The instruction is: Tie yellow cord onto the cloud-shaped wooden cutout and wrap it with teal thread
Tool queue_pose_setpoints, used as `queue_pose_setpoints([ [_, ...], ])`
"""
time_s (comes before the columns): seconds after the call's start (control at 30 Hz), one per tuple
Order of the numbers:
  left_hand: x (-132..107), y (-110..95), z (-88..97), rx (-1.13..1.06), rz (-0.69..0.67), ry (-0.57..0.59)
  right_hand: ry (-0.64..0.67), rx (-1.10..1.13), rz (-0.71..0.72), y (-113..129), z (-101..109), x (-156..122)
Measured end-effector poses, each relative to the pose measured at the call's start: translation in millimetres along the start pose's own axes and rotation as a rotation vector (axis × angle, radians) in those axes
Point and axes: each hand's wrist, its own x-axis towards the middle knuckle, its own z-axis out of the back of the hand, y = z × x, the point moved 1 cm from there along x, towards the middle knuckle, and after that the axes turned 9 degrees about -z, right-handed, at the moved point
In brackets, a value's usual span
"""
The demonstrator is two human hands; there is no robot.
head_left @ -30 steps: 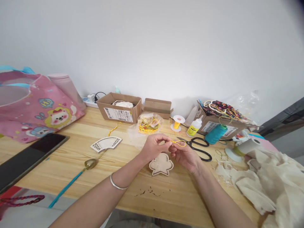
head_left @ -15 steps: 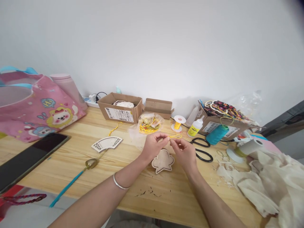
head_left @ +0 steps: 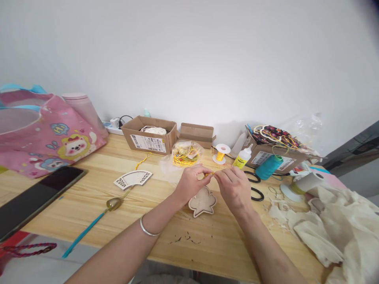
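Observation:
Between my two hands, a short stretch of yellow cord (head_left: pixel 211 173) is pinched at the fingertips. My left hand (head_left: pixel 194 182), with a silver bangle on its wrist, closes thumb and forefinger on one side of it. My right hand (head_left: pixel 233 188) is bent over the other side, knuckles up, hiding most of the cord. Below them a flower-shaped wooden piece (head_left: pixel 202 202) with a raised rim lies flat on the table. Partly behind my right hand are black-handled scissors (head_left: pixel 257 193). A fan-shaped wooden ornament (head_left: pixel 134 179) with yellow cord and a blue tassel lies to the left.
At the back stand a cardboard box (head_left: pixel 149 136), a bag of yellow cords (head_left: pixel 186 154), a yellow thread spool (head_left: pixel 221 153) and a glue bottle (head_left: pixel 242 157). Teal thread (head_left: pixel 269 167) and cream cloth (head_left: pixel 328 225) are right; a phone (head_left: pixel 41 197) and pink bag (head_left: pixel 53 134) left.
My right hand has turned over, knuckles now upward, and covers more of the scissors. The yellow loop that showed above the fingers is mostly hidden. My left hand keeps its pinch.

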Motion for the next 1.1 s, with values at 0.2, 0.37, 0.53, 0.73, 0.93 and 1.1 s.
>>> queue_pose_setpoints([
  [0.2,-0.1,-0.9,2.5,-0.106,0.141,0.042,0.050,0.432,-0.228,-5.6,-4.2,1.9],
  [0.37,-0.3,-0.8,2.1,-0.317,0.250,0.032,0.246,0.896,-0.595,-6.9,-8.5,1.3],
  [0.53,-0.7,-1.4,0.5,-0.457,0.305,-0.011,0.309,1.141,-0.822,-3.1,-7.3,0.8],
  [0.73,-1.0,-2.9,0.2,-0.531,0.394,-0.035,0.368,1.236,-0.857,-2.5,-5.7,1.1],
  [0.93,0.0,-4.2,0.1,-0.519,0.392,-0.059,0.338,1.115,-0.717,-9.2,-8.0,0.7],
  [1.1,0.1,-7.1,0.5,-0.523,0.436,-0.043,0.287,0.951,-0.589,-7.5,-2.5,3.9],
])
